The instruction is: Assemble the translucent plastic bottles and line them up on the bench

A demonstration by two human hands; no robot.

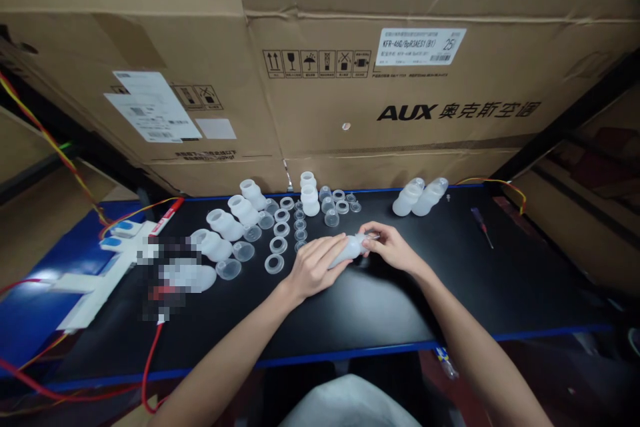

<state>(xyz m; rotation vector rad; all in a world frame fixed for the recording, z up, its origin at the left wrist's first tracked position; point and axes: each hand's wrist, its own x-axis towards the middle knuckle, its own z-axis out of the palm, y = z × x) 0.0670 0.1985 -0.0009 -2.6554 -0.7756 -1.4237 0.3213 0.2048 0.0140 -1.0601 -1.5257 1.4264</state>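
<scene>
My left hand (314, 267) is wrapped round a small milky-white plastic bottle (353, 248), which lies tilted with its neck end towards the right. My right hand (393, 248) pinches at that neck end, where a small clear piece (371, 236) shows between the fingers; its exact shape is partly hidden. Left of my hands stands a column of white rings (280, 229), with smaller clear parts (300, 224) beside it. Clear dome caps (243, 251) stand alongside a slanting row of open-necked white bottles (223, 224).
Two capped bottles (420, 197) stand at the back right, left of a screwdriver (482, 227). More open bottles (310, 200) and clear domes (331, 217) are at the back. A large cardboard box (320, 100) walls off the black table (380, 313). A white power strip (95, 287) with cables is at left.
</scene>
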